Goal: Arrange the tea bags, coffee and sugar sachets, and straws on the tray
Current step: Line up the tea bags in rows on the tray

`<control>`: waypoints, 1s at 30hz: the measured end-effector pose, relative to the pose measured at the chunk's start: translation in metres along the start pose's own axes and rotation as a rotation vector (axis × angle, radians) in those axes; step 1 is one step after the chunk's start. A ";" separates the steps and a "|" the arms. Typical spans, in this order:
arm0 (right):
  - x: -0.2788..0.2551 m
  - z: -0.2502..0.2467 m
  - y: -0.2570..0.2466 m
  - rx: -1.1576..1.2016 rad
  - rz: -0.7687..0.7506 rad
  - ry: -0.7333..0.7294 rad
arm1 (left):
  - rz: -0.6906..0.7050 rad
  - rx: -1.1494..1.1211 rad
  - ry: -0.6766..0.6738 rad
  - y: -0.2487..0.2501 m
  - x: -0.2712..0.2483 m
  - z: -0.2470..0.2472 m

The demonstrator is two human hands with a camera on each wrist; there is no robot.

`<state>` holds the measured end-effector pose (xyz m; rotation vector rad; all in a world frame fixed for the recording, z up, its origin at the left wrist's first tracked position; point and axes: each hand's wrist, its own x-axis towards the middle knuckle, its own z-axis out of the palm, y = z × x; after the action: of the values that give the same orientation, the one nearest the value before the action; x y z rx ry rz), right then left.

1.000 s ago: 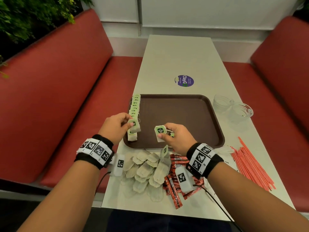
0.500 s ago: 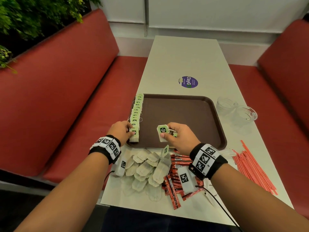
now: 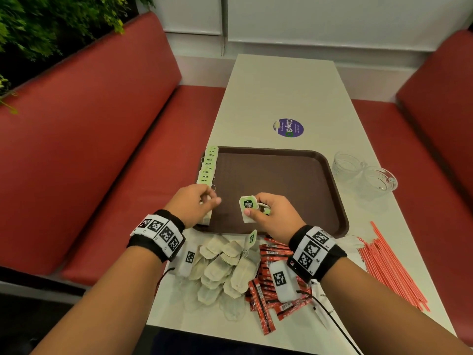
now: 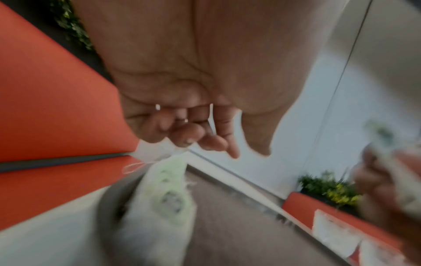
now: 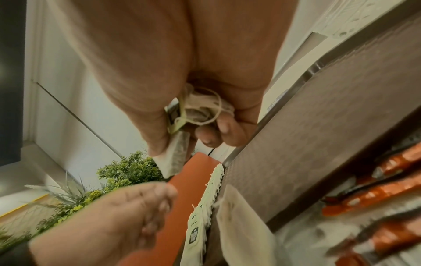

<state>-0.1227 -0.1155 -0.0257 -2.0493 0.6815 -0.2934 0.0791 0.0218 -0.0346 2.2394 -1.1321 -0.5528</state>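
A brown tray lies on the white table. A row of tea bags with green tags stands along its left edge, blurred in the left wrist view. My left hand hovers over the row's near end, fingers loosely curled with nothing between them. My right hand is above the tray's front part. It pinches a tea bag between thumb and forefinger and keeps another tea bag bundled in the palm.
A pile of loose tea bags and red sachets lie at the table's front edge. Red straws lie at the right. Two glass cups stand right of the tray. Red benches flank the table.
My left hand has let go of the tea bag it was setting at the near end of the row and has lifted slightly. The right hand has kept hold of its tea bag.
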 end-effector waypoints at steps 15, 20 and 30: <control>0.031 -0.002 0.008 0.115 0.026 0.093 | 0.202 -0.202 0.032 0.038 0.050 -0.022; 0.036 -0.009 0.018 0.137 0.076 0.093 | 0.063 0.066 0.099 0.027 0.130 -0.040; 0.047 -0.027 0.037 0.026 0.102 0.085 | -0.174 0.409 0.041 0.003 0.228 -0.023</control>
<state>-0.1095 -0.1765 -0.0447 -1.9790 0.8273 -0.3308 0.2181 -0.1610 -0.0392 2.7055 -1.1142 -0.3643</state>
